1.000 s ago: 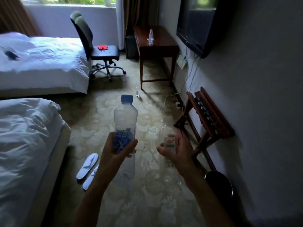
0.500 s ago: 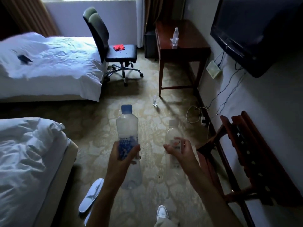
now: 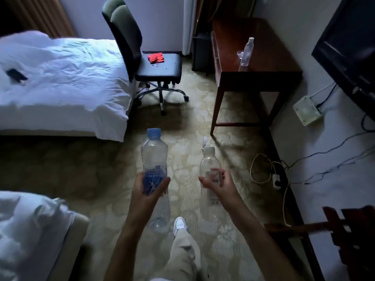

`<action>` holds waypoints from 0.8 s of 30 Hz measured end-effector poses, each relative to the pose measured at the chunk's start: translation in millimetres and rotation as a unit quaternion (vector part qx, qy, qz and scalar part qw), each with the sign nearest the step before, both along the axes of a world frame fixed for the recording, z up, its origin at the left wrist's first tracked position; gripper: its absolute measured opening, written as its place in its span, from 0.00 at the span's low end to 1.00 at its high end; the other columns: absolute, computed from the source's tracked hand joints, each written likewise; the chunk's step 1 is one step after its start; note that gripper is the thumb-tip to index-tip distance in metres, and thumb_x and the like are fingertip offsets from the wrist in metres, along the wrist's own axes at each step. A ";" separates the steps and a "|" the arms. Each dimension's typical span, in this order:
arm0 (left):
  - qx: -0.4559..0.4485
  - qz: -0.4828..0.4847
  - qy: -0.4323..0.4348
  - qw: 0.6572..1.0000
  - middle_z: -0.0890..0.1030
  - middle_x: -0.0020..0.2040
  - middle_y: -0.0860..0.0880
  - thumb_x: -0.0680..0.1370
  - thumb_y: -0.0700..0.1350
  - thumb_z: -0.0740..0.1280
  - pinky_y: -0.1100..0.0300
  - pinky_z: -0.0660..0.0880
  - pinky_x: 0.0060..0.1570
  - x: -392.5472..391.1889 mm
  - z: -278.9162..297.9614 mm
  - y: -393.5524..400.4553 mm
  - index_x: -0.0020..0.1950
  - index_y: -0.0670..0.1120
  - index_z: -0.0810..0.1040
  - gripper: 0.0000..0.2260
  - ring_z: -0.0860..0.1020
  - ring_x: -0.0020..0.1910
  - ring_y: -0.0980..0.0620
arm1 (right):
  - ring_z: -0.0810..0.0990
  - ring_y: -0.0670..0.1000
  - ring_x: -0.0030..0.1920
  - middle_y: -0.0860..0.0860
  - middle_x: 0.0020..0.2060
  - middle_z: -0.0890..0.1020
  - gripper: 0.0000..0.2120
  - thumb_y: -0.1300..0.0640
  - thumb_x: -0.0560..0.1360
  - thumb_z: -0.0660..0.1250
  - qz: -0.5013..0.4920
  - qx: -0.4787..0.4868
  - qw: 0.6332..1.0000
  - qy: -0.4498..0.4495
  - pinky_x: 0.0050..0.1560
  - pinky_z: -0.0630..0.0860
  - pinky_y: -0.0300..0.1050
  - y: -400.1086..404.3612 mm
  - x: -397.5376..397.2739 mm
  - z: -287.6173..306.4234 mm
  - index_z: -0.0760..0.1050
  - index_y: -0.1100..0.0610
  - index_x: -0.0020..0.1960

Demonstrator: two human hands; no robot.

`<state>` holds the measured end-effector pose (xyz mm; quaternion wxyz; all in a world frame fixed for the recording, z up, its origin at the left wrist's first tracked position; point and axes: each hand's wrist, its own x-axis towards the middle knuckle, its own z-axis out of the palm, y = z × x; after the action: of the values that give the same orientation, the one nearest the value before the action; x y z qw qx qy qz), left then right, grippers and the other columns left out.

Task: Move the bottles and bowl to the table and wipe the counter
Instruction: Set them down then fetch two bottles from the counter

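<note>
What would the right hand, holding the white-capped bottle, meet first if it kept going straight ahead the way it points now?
Probably the wooden table. The right hand with its white-capped bottle points up the carpet toward the table's near left leg. No obstacle shows at hand height before it, though depth is hard to judge.

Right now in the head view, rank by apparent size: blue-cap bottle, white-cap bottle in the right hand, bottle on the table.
1. blue-cap bottle, in the left hand
2. white-cap bottle, in the right hand
3. bottle on the table

The table is farther away, so that bottle's true size is unsure.
</note>
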<state>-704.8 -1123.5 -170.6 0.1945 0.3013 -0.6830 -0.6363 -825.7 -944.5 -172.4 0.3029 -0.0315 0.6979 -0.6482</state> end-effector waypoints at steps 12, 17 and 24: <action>0.001 -0.124 0.020 0.992 0.82 0.50 0.46 0.71 0.51 0.71 0.66 0.79 0.41 -320.7 58.1 -179.3 0.61 0.45 0.72 0.21 0.84 0.45 0.53 | 0.83 0.51 0.53 0.52 0.56 0.80 0.27 0.50 0.68 0.76 -0.098 -0.041 0.994 0.023 0.54 0.80 0.51 -158.4 -289.0 45.7 0.67 0.49 0.62; 0.012 -0.153 -0.022 0.988 0.82 0.47 0.47 0.70 0.52 0.72 0.63 0.80 0.40 -444.7 22.1 -237.3 0.57 0.47 0.73 0.20 0.83 0.42 0.57 | 0.83 0.51 0.53 0.51 0.55 0.80 0.31 0.48 0.67 0.77 -0.117 -0.042 0.992 -0.017 0.53 0.80 0.52 -220.6 -405.6 7.4 0.66 0.51 0.64; 0.039 -0.178 0.012 0.983 0.80 0.46 0.48 0.70 0.48 0.72 0.65 0.78 0.38 -662.5 50.9 -322.6 0.58 0.43 0.73 0.20 0.81 0.38 0.60 | 0.82 0.50 0.56 0.50 0.56 0.81 0.30 0.43 0.64 0.78 -0.146 -0.043 0.988 0.019 0.61 0.77 0.56 -305.5 -618.9 24.4 0.67 0.45 0.61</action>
<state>-1367.3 -1446.1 -119.6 0.0746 0.1746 -0.6982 -0.6903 -1444.6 -1250.0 -147.9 0.1900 0.0453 0.6725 -0.7139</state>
